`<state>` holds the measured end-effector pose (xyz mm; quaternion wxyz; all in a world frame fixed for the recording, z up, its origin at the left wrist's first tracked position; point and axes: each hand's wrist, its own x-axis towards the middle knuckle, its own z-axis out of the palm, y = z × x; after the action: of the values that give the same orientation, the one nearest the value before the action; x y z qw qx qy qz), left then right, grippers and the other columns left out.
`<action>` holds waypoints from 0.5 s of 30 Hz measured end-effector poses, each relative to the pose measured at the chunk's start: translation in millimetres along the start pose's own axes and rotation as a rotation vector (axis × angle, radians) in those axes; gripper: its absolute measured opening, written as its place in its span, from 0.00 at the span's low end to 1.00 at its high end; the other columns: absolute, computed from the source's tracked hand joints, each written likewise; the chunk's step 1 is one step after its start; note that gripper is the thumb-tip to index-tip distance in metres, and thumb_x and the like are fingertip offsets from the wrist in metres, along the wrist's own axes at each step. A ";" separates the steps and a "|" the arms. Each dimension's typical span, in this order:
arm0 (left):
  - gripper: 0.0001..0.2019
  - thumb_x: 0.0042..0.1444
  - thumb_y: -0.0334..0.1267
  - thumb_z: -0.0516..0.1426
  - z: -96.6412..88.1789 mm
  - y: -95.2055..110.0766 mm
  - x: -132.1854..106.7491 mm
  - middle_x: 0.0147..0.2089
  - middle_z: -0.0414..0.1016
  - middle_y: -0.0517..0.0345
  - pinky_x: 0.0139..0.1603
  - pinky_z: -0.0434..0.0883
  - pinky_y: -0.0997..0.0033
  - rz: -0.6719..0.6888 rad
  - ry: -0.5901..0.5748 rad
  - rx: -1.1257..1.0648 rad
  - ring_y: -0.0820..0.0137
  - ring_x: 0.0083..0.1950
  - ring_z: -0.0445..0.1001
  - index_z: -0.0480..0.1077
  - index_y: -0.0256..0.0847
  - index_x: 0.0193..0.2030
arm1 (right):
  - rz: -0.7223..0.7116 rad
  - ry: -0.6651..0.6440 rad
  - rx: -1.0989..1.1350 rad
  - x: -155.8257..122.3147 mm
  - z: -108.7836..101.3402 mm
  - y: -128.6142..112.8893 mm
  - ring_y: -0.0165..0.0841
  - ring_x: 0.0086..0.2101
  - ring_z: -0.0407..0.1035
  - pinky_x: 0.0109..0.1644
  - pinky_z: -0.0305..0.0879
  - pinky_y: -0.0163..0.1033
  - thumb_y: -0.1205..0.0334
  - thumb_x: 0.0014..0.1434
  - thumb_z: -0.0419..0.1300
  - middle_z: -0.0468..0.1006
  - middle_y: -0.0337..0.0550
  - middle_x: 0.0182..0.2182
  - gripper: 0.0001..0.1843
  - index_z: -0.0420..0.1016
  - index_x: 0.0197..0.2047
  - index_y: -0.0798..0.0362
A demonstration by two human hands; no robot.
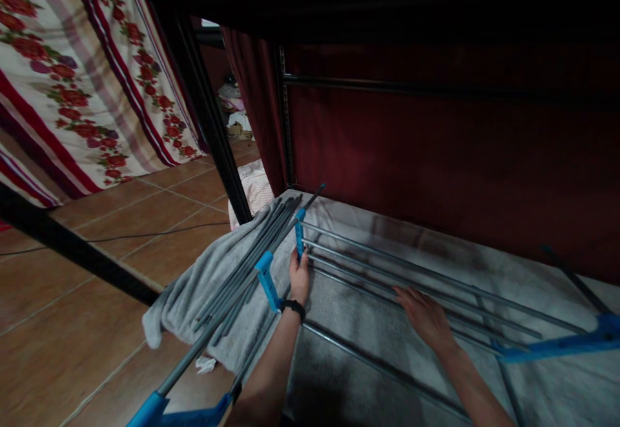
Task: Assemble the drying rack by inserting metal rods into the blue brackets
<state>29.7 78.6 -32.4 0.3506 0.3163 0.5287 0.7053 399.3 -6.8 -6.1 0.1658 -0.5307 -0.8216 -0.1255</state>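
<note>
A folding drying rack with grey metal rods and blue plastic joints lies on a grey blanket. My left hand, with a black band at the wrist, is closed round a blue joint piece at the rack's near end. Beside it, a bundle of folded grey rods with another blue bracket slants toward the floor. My right hand rests flat, fingers stretched out, on the spread rods. A blue end piece shows at the right.
A dark red curtain hangs behind the rack. A black metal frame post stands at left, with a black bar crossing the brown tiled floor. A floral striped sheet hangs at far left. A cable runs across the tiles.
</note>
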 end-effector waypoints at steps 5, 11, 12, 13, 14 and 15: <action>0.17 0.60 0.46 0.63 0.2 10.0 -4.1 0.63 0.78 0.47 0.76 0.58 0.55 0.029 0.003 0.035 0.57 0.71 0.69 0.77 0.42 0.53 | 0.034 -0.037 0.076 3.4 -1.7 -1.9 0.37 0.47 0.80 0.52 0.76 0.45 0.61 0.74 0.48 0.85 0.42 0.52 0.21 0.80 0.58 0.42; 0.16 0.59 0.49 0.63 3.4 27.7 -7.0 0.57 0.80 0.47 0.72 0.64 0.55 0.008 -0.012 0.055 0.57 0.64 0.74 0.77 0.43 0.49 | 0.115 -0.092 0.108 8.2 -4.1 -8.4 0.39 0.47 0.80 0.53 0.75 0.47 0.58 0.74 0.50 0.84 0.41 0.52 0.20 0.79 0.60 0.41; 0.16 0.58 0.49 0.63 3.3 29.6 -7.0 0.56 0.81 0.48 0.71 0.65 0.55 0.006 -0.016 0.064 0.57 0.63 0.74 0.77 0.43 0.48 | 0.122 -0.096 0.107 9.4 -6.9 -11.3 0.39 0.47 0.79 0.54 0.74 0.47 0.58 0.74 0.50 0.84 0.42 0.52 0.20 0.79 0.60 0.41; 0.16 0.58 0.50 0.63 2.8 30.9 -6.5 0.55 0.81 0.48 0.70 0.66 0.55 0.010 -0.020 0.077 0.57 0.62 0.74 0.77 0.43 0.48 | 0.127 -0.099 0.107 10.9 -10.3 -14.5 0.39 0.48 0.79 0.55 0.73 0.47 0.58 0.74 0.50 0.84 0.42 0.52 0.20 0.79 0.60 0.41; 0.16 0.57 0.50 0.62 1.9 31.7 -5.3 0.53 0.81 0.49 0.69 0.66 0.55 0.014 -0.022 0.094 0.57 0.61 0.75 0.77 0.43 0.47 | 0.126 -0.103 0.110 12.2 -14.0 -17.6 0.40 0.49 0.78 0.55 0.72 0.47 0.58 0.74 0.50 0.84 0.43 0.53 0.20 0.78 0.61 0.41; 0.16 0.57 0.51 0.62 1.0 31.8 -3.4 0.51 0.81 0.50 0.69 0.66 0.55 0.019 -0.030 0.110 0.57 0.60 0.75 0.76 0.44 0.46 | 0.131 -0.099 0.117 13.2 -17.8 -20.2 0.40 0.49 0.78 0.56 0.71 0.48 0.59 0.74 0.51 0.83 0.43 0.53 0.19 0.77 0.62 0.42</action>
<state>27.3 70.1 -1.7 0.3336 0.3508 0.5584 0.6737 378.3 -10.8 14.9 0.1635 -0.5782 -0.7983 -0.0396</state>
